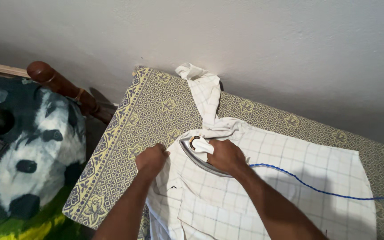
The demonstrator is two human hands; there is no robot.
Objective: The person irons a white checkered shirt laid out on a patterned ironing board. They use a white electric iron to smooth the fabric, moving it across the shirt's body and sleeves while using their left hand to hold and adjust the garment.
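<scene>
A white checked shirt (290, 178) lies spread on a table covered with a yellow and grey patterned cloth (125, 129). My right hand (225, 156) grips the handle of a white electric iron (198, 149) that rests flat on the shirt near its collar end. Its blue cord (316, 189) trails off to the right across the fabric. My left hand (151, 159) presses on the shirt's left edge, fingers curled, just beside the iron. One sleeve (205, 93) stretches up toward the wall.
A grey wall (245, 40) stands right behind the table. At the left is a bed with a dog-print blanket (27, 155) and a wooden bedpost (63, 84) close to the table's corner.
</scene>
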